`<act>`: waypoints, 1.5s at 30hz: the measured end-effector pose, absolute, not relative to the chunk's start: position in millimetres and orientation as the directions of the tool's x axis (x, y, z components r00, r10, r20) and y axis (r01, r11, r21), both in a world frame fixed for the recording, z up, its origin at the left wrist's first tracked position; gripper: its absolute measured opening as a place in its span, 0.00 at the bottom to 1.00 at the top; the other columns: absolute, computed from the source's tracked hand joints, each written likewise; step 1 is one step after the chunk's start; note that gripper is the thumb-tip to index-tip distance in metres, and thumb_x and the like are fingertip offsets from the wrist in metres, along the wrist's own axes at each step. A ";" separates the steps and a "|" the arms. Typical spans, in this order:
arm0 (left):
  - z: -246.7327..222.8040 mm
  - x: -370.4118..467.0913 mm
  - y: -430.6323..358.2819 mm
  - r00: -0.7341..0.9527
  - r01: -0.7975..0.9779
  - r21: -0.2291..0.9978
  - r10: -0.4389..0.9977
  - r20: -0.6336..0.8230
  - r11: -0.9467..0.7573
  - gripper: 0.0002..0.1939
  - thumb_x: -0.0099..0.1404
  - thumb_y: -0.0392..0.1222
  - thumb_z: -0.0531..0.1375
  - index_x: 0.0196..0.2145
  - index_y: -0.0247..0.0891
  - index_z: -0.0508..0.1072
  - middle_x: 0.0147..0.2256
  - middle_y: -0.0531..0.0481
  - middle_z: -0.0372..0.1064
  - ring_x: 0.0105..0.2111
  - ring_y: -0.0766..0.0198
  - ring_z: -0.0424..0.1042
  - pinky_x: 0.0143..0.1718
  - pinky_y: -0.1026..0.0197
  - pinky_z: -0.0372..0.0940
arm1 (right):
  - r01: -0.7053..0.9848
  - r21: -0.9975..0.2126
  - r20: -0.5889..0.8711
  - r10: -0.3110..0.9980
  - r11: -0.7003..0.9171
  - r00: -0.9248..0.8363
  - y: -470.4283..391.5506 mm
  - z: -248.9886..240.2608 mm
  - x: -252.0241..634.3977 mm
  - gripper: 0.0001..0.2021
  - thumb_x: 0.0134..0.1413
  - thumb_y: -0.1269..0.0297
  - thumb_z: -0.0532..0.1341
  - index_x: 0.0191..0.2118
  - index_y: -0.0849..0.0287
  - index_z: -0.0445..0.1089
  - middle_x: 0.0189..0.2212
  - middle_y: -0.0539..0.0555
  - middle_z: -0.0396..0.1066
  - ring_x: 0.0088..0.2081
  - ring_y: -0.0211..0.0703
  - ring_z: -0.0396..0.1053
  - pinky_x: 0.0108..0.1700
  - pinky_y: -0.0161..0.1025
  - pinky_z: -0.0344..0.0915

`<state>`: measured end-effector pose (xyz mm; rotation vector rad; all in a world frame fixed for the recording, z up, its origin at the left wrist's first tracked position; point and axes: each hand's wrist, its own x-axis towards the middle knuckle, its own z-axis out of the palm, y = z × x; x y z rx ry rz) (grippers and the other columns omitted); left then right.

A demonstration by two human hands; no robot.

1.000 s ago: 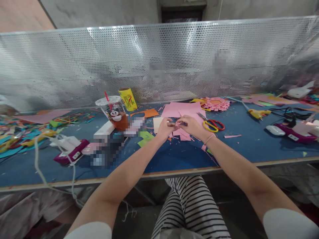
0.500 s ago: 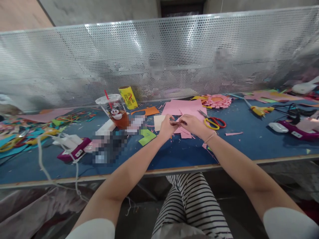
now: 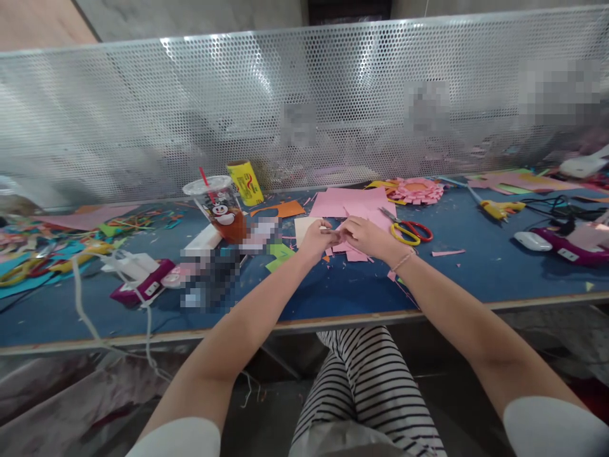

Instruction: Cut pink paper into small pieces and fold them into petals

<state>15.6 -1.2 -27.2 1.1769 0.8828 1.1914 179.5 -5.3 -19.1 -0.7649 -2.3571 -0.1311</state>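
Note:
At the middle of the blue table, my left hand [image 3: 318, 238] and my right hand [image 3: 360, 235] meet with fingertips pinched together. Between them is a small piece of pink paper [image 3: 340, 232], mostly covered by the fingers. Behind the hands lies a larger pink paper sheet [image 3: 354, 200], and a cream paper piece [image 3: 304, 228] sits beside my left hand. Just right of my right hand are scissors [image 3: 409, 231] with red and yellow handles. Pink paper scraps [image 3: 356, 255] lie under the hands.
A plastic cup [image 3: 223, 212] with a red straw and a yellow can-like container [image 3: 246, 183] stand at left. A pink paper rosette [image 3: 417, 190] lies at the back. Purple power strips [image 3: 143, 282], cords and a yellow glue gun [image 3: 499, 208] lie around. A perforated metal panel [image 3: 190, 114] closes the back.
Both hands stay together, with small finger shifts around the pink paper. The left fingers have closed in more. The view has tilted slightly.

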 end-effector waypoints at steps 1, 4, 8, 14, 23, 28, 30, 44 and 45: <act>-27.2 14.8 -0.7 0.191 -0.204 0.978 0.978 0.081 -0.042 0.23 0.39 0.28 0.65 0.30 0.37 0.56 0.20 0.55 0.68 0.24 0.66 0.70 0.36 0.55 0.66 | 0.562 -0.124 0.632 0.501 0.818 -0.591 -5.6 -18.7 179.0 0.06 0.53 0.71 0.53 0.36 0.61 0.67 0.33 0.57 0.67 0.38 0.44 0.64 0.42 0.44 0.63; -26.8 13.0 -0.1 0.175 -0.154 0.981 0.974 0.144 -0.118 0.23 0.40 0.32 0.66 0.31 0.37 0.58 0.23 0.53 0.69 0.25 0.66 0.70 0.35 0.57 0.65 | 0.573 -0.252 0.669 0.568 0.780 -0.479 -6.0 -18.0 178.2 0.06 0.52 0.68 0.55 0.35 0.61 0.68 0.32 0.56 0.67 0.35 0.42 0.65 0.39 0.41 0.64; -23.8 11.6 -2.1 0.141 -0.074 0.967 0.957 0.254 -0.246 0.21 0.40 0.35 0.67 0.30 0.36 0.60 0.27 0.52 0.69 0.26 0.68 0.69 0.34 0.61 0.64 | 0.483 -0.595 0.574 0.760 0.642 -0.304 -2.9 -19.6 177.9 0.07 0.47 0.63 0.59 0.32 0.60 0.71 0.28 0.54 0.70 0.29 0.38 0.66 0.33 0.37 0.65; -15.5 11.7 -7.2 0.146 -0.070 0.958 0.947 0.287 -0.279 0.18 0.42 0.37 0.66 0.29 0.36 0.61 0.27 0.51 0.70 0.26 0.68 0.69 0.33 0.61 0.64 | 0.184 -0.866 0.424 0.878 0.465 -0.222 -2.9 -20.9 172.5 0.10 0.40 0.59 0.63 0.28 0.61 0.71 0.24 0.52 0.69 0.26 0.35 0.65 0.30 0.36 0.64; -17.9 14.2 -2.1 0.215 -0.075 0.955 0.931 0.296 -0.287 0.10 0.44 0.40 0.65 0.25 0.33 0.73 0.23 0.52 0.68 0.25 0.70 0.65 0.32 0.64 0.62 | 0.152 -0.859 0.467 0.869 0.489 -0.162 -8.1 -17.7 168.1 0.06 0.40 0.65 0.61 0.26 0.62 0.68 0.22 0.48 0.65 0.26 0.33 0.62 0.30 0.34 0.60; -17.3 14.5 -3.7 0.182 -0.105 0.971 0.956 0.231 -0.215 0.08 0.42 0.37 0.65 0.24 0.33 0.74 0.22 0.51 0.68 0.24 0.70 0.66 0.33 0.62 0.63 | 0.071 -0.891 0.432 0.885 0.449 -0.177 -4.9 -21.8 167.8 0.05 0.38 0.67 0.62 0.26 0.61 0.67 0.21 0.47 0.65 0.24 0.32 0.61 0.30 0.34 0.60; -16.2 14.7 -4.4 0.163 -0.123 0.970 0.960 0.226 -0.208 0.07 0.42 0.36 0.64 0.24 0.34 0.74 0.23 0.51 0.69 0.25 0.69 0.68 0.34 0.61 0.64 | -0.005 -0.906 0.417 0.892 0.423 -0.175 -3.5 -23.8 166.6 0.06 0.36 0.67 0.63 0.25 0.60 0.67 0.21 0.46 0.65 0.24 0.32 0.62 0.30 0.34 0.61; -18.2 12.8 -2.2 0.208 -0.124 0.954 0.933 0.295 -0.274 0.08 0.44 0.36 0.64 0.26 0.33 0.75 0.25 0.49 0.71 0.27 0.68 0.68 0.35 0.61 0.64 | -0.205 -0.940 0.312 0.928 0.271 -0.204 -4.9 -20.7 166.9 0.08 0.34 0.66 0.66 0.23 0.60 0.66 0.21 0.46 0.65 0.26 0.32 0.62 0.32 0.35 0.61; -18.5 13.0 -2.1 0.208 -0.119 0.953 0.932 0.298 -0.278 0.08 0.44 0.36 0.64 0.26 0.32 0.74 0.25 0.50 0.71 0.27 0.68 0.68 0.35 0.62 0.64 | -0.172 -0.939 0.329 0.921 0.297 -0.208 -4.5 -21.4 167.3 0.08 0.34 0.65 0.66 0.23 0.60 0.66 0.21 0.46 0.65 0.26 0.32 0.62 0.32 0.35 0.61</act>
